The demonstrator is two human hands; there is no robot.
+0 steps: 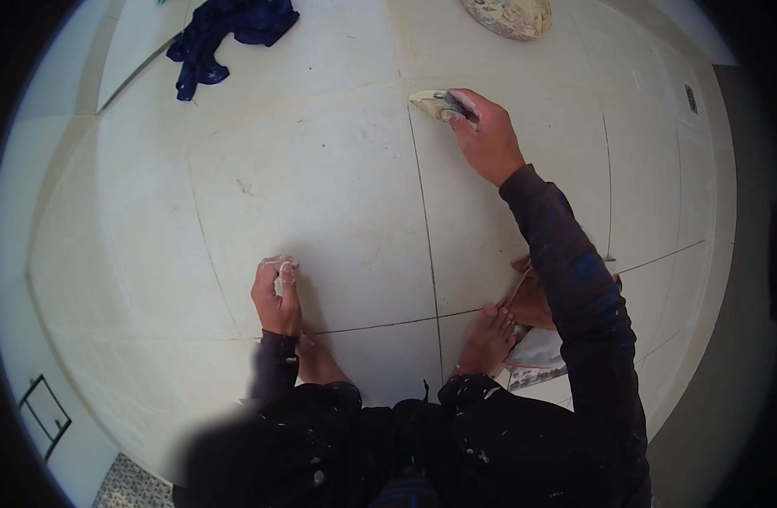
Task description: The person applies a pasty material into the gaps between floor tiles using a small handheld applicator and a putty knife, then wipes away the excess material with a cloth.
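My right hand is closed round the dark handle of a putty knife, whose blade is coated with cream paste. The blade's tip lies at the far end of a dark tile joint. Closer to me on the left, my left hand is loosely curled, with white residue on its fingers and nothing visible in them. Under both hands spread large pale floor tiles; some joints are dark, others filled light.
A round container of cream paste stands at the far right. Dark blue cloth lies crumpled at the far left. Near my right foot is a pale sheet or bag. A small floor drain sits by the right wall.
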